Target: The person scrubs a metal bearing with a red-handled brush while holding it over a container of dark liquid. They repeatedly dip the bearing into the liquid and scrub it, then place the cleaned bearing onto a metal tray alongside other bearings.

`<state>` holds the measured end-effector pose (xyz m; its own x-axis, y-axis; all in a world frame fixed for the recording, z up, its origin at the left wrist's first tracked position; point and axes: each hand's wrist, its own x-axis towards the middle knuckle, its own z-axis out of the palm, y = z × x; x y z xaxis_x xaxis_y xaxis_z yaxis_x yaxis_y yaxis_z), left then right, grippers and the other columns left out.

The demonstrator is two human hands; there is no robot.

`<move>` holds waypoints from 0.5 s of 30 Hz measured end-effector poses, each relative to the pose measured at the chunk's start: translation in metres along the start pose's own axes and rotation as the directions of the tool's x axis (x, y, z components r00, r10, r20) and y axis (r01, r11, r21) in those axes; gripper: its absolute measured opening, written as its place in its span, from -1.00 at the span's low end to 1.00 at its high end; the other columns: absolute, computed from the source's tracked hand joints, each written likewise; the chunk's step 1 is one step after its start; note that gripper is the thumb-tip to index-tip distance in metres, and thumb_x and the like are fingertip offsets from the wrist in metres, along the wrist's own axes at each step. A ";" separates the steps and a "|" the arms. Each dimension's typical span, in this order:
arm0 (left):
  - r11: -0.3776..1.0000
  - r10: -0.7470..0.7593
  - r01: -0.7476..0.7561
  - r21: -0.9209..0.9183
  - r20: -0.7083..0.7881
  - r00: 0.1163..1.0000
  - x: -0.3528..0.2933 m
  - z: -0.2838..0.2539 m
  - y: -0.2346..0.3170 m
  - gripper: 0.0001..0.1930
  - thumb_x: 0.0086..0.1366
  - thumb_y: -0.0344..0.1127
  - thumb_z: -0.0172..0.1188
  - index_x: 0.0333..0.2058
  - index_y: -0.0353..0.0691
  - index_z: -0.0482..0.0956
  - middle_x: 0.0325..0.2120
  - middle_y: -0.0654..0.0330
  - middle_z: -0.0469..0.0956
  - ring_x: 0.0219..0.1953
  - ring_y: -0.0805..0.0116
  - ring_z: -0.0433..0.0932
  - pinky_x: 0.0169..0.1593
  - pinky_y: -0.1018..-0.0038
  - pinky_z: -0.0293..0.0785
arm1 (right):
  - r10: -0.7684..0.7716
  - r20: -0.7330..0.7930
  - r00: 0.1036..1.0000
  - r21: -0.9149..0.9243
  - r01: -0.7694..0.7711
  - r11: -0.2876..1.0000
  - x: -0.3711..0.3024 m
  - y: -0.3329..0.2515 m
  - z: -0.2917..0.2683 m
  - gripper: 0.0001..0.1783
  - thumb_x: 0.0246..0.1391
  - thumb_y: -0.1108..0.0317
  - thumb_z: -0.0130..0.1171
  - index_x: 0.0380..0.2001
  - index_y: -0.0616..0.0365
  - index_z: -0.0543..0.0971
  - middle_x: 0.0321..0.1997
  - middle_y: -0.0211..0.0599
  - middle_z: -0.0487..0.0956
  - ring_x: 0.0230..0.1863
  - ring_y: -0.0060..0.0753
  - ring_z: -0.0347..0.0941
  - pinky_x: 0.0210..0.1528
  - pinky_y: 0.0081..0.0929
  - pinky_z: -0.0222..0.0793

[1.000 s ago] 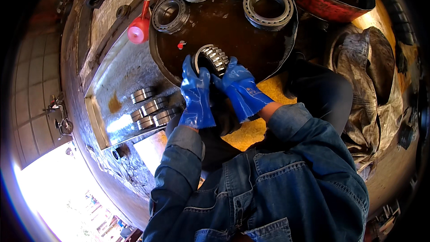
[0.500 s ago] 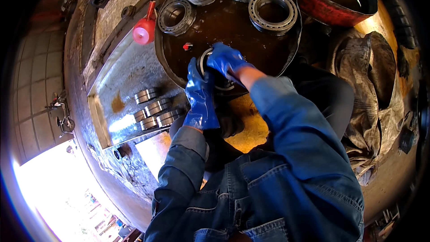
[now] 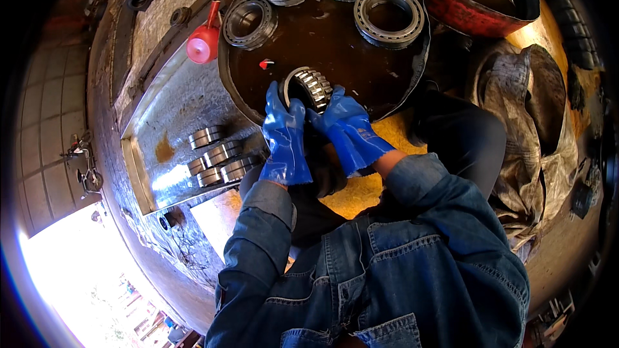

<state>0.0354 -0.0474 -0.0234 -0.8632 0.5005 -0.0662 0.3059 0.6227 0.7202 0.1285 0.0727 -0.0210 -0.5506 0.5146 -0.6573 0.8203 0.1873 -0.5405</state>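
Note:
Over the near edge of a round tub (image 3: 236,100) of dark liquid, I hold a tilted steel roller bearing (image 3: 317,85) with both hands. Its rollers show along the outside. My left hand (image 3: 284,125), in a blue rubber glove, is closed on the bearing's left side. From the right, my right hand (image 3: 348,125), gloved alike, grips the lower right side. The gloves hide the bearing's lower part. Several larger bearings, one of them on the right (image 3: 412,24), sit along the tub's far side. A small red-and-white piece (image 3: 265,64) lies left of my bearing.
At left, a grey metal tray (image 3: 184,103) carries several shiny steel rings (image 3: 221,153). A red, handled container (image 3: 202,46) stands between tray and tub. Far right is a red open drum (image 3: 445,8); a brown crumpled sack (image 3: 548,135) lies nearer. A motorbike (image 3: 92,179) stands at far left.
My right hand has moved from on top of the bearing to its lower right side. The bearing has turned, so its rollers now show. My left hand stays on it.

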 end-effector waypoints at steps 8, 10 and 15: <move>0.988 0.053 -0.040 0.147 -0.084 0.995 0.011 0.012 -0.030 -0.39 0.40 -0.19 0.19 0.37 -0.23 0.34 0.15 -0.11 0.60 0.13 -0.01 0.65 0.19 0.22 0.58 | -0.324 0.051 0.945 -0.024 0.326 0.945 0.051 -0.040 -0.032 -0.32 0.10 -0.11 0.33 0.06 0.29 0.63 0.04 0.21 0.67 0.08 0.19 0.64 0.15 -0.10 0.56; 0.974 0.028 -0.014 0.227 -0.061 0.998 0.013 0.014 -0.018 -0.34 0.39 -0.12 0.22 0.40 -0.17 0.31 0.15 -0.19 0.58 0.06 -0.15 0.67 0.13 0.15 0.63 | -0.431 0.067 0.900 -0.053 0.435 0.899 0.102 -0.035 -0.013 -0.49 0.14 0.01 0.28 0.00 0.17 0.70 0.05 0.10 0.68 0.10 0.19 0.62 0.15 -0.07 0.55; 0.966 0.129 -0.101 0.237 -0.109 0.986 0.013 0.011 -0.046 -0.30 0.37 -0.09 0.23 0.42 -0.13 0.28 0.15 -0.22 0.57 0.00 -0.24 0.68 0.09 0.10 0.66 | -0.703 0.029 0.710 -0.225 0.690 0.688 0.118 -0.010 0.023 -0.57 0.21 0.08 0.24 0.10 -0.06 0.65 0.13 0.05 0.66 0.09 0.19 0.64 0.13 -0.05 0.57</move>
<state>0.0148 -0.0630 -0.0650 -0.8549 0.5084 0.1029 0.4776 0.6941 0.5387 0.0519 0.1123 -0.1054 -0.9724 0.2097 -0.1019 0.2191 0.6725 -0.7070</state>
